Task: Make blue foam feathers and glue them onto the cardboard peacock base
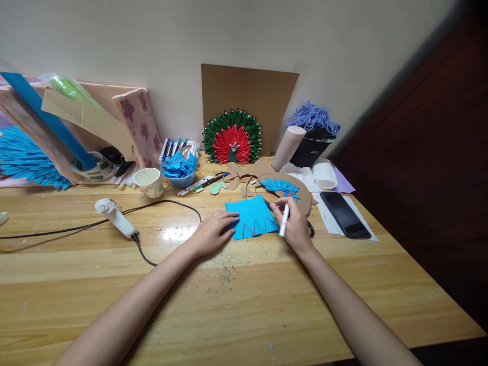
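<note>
The left hand [214, 231] rested on the blue sheet [249, 212], its grip released, while the right hand [297, 227] grasped a white marker [284, 221]

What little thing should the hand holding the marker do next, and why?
Probably the right hand should lay the marker down on the table: the zigzag line already reaches near the right side of the blue paper, and the marker's red end points away from it. The left hand rests on the paper's left edge.
</note>
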The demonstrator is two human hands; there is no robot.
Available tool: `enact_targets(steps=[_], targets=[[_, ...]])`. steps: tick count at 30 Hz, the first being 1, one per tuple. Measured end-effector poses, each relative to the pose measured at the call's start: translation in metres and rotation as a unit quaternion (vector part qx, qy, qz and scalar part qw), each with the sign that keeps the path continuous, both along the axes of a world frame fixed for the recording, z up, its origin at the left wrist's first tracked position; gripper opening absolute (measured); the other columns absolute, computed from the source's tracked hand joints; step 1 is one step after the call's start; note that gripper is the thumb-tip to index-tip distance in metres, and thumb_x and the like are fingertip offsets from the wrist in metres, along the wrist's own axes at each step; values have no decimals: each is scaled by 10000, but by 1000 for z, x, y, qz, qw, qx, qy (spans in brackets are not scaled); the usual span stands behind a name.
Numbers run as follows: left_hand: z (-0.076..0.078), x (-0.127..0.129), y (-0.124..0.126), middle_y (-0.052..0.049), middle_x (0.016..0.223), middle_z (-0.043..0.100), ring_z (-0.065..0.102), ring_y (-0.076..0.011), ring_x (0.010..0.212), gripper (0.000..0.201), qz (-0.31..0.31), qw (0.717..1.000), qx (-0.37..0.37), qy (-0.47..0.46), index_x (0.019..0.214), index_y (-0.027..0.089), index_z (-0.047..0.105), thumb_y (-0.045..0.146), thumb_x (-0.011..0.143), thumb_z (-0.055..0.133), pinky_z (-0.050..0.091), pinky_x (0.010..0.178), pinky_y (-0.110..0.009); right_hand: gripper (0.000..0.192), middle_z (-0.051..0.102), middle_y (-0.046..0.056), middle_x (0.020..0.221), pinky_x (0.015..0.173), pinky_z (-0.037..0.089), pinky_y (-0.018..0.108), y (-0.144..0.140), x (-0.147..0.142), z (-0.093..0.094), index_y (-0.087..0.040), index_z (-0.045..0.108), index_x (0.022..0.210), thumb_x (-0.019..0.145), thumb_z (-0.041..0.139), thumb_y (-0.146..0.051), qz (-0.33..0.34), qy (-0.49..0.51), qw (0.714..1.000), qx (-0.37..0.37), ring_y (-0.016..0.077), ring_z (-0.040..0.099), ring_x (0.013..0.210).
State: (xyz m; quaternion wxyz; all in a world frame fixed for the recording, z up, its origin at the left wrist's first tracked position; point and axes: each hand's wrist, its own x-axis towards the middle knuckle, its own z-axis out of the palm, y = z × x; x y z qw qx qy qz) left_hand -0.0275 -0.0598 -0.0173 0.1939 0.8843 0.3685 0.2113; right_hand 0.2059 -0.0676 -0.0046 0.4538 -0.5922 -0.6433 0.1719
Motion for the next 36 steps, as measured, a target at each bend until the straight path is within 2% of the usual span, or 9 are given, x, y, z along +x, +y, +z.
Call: enact_targets(steps=[2,4,7,10,15,21,28,36], targets=[[0,0,0,-46,1249,526,474,-195,1118,331,2,1000,-2,-2,1175,223,525,258,853,453,366,959,-379,237,591,41,784,714,427,309,-9,-13,5,-213,532,863,874,372,-388,49,75,996,-5,188,559,765],[0,1,0,-47,1247,529,479,-197,1111,337,3,1000,-4,-2,1180,220,524,260,853,453,373,952,-377,328,569,32,714,702,438,309,-18,-27,6,-208,551,903,903,267,-371,158,141,976,-53,176,551,713],[-2,1,0,-44,1251,528,480,-200,1115,338,4,1000,-7,-7,1185,228,526,243,858,439,375,953,-381,246,539,20,716,667,444,290,-25,-42,-2,-199,535,906,870,336,-339,225,189,948,-118,163,534,701],[-3,1,1,-39,1251,534,484,-199,1117,328,4,1000,-10,-14,1170,233,542,232,864,423,381,951,-386,111,520,2,722,598,426,252,-23,-47,-12,-195,493,823,790,469,-298,225,187,944,-150,145,512,673],[-4,1,1,-33,1232,555,504,-184,1106,332,5,1000,-7,-22,1172,228,548,225,877,395,402,936,-367,71,513,-18,670,550,388,229,-23,-46,-16,-205,458,732,769,493,-255,190,124,958,-177,131,488,613],[-5,2,3,-27,1195,585,518,-170,1099,326,9,1000,2,-20,1158,224,565,214,875,404,397,942,-344,41,540,-20,691,588,379,236,-26,-50,-10,-204,489,733,768,490,-225,170,49,972,-152,136,499,642],[-5,4,3,-14,1157,610,538,-168,1083,296,21,999,13,-20,1127,243,584,244,881,419,365,966,-375,46,551,-17,717,635,381,243,-26,-51,-9,-205,492,738,771,460,-202,169,25,976,-131,147,512,685],[-8,4,4,-30,1143,618,553,-184,1051,291,27,999,18,-32,1111,221,602,261,872,441,431,888,-344,57,545,-17,696,600,359,231,-25,-50,-9,-197,482,703,743,463,-161,177,1,976,-129,139,492,661]])
